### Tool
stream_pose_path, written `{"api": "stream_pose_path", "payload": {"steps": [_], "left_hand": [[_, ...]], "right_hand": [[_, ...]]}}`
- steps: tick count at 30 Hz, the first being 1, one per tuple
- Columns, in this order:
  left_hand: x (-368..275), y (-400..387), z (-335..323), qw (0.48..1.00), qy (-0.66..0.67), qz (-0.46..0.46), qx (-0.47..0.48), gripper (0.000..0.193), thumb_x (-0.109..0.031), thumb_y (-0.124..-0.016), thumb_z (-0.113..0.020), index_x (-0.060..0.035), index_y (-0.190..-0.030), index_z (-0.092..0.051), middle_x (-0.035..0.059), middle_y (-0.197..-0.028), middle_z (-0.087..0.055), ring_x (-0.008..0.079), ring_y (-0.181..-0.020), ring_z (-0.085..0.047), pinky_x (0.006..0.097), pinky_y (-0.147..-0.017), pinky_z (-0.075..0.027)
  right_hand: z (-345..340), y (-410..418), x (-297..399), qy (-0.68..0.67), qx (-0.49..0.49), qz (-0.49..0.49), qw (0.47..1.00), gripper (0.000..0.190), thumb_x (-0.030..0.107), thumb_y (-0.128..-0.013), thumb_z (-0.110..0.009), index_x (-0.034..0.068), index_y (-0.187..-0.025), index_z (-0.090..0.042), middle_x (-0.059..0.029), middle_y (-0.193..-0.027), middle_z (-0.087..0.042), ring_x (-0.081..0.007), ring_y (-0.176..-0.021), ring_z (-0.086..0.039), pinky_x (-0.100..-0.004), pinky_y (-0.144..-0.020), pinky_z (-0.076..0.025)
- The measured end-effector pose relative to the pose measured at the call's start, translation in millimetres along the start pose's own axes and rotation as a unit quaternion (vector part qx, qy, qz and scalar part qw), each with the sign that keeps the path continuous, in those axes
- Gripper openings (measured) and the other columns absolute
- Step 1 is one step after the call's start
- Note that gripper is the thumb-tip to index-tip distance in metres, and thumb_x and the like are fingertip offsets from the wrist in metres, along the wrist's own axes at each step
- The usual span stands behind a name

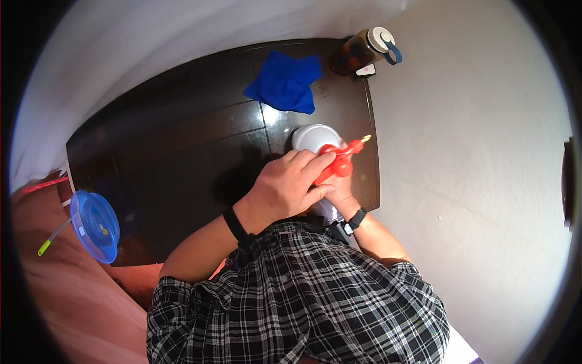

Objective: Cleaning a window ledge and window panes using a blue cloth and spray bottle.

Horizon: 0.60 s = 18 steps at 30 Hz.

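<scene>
My left hand lies over a red plastic part, which looks like a sprayer head with a brass-coloured nozzle tip. Its fingers curl onto the red plastic and its thumb reaches toward my other wrist. Underneath, my right hand grips the same red part from the right side, its fingers largely hidden. Just beyond both hands is a white rounded container. Whether the red part is attached to it cannot be told. Pale translucent plastic shows below my hands, close to my shirt.
A blue cloth lies crumpled on the dark tabletop. A capped drink bottle stands at the far right corner beside a small white-topped item. Blue plastic basins and a green-handled tool are left. A pale wall rises rightward.
</scene>
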<state>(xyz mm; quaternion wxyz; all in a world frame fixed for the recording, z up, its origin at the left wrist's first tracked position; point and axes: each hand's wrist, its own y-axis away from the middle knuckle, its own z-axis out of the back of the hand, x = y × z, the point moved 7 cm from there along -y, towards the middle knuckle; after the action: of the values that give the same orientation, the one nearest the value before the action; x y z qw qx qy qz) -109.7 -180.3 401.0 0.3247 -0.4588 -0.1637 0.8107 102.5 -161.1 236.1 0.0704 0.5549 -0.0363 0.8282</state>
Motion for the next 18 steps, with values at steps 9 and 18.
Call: {"api": "stream_pose_path", "payload": {"steps": [9, 18], "left_hand": [[122.1, 94.7, 44.1, 0.966, -0.137, 0.197, -0.092, 0.043, -0.020, -0.090, -0.085, -0.0075, -0.130, -0.073, 0.0135, -0.125, -0.073, 0.0358, -0.118, -0.068, 0.0453, -0.103, -0.056], [208.7, 201.8, 95.5, 0.869, -0.269, 0.396, -0.127, 0.055, -0.024, -0.098, -0.079, -0.0074, -0.147, -0.063, 0.0153, -0.149, -0.063, 0.0374, -0.140, -0.056, 0.0469, -0.118, -0.047]], "right_hand": [[115.0, -47.6, 3.5, 0.083, -0.176, 0.042, 0.980, 0.115, 0.039, -0.076, -0.101, -0.001, -0.158, -0.031, -0.0213, -0.151, -0.052, -0.0345, -0.142, -0.055, -0.0484, -0.120, -0.046], [154.8, -38.6, -40.9, 0.056, -0.172, 0.000, 0.983, 0.114, 0.038, -0.083, -0.097, 0.002, -0.166, -0.027, -0.0188, -0.160, -0.047, -0.0325, -0.148, -0.050, -0.0462, -0.125, -0.040]]}}
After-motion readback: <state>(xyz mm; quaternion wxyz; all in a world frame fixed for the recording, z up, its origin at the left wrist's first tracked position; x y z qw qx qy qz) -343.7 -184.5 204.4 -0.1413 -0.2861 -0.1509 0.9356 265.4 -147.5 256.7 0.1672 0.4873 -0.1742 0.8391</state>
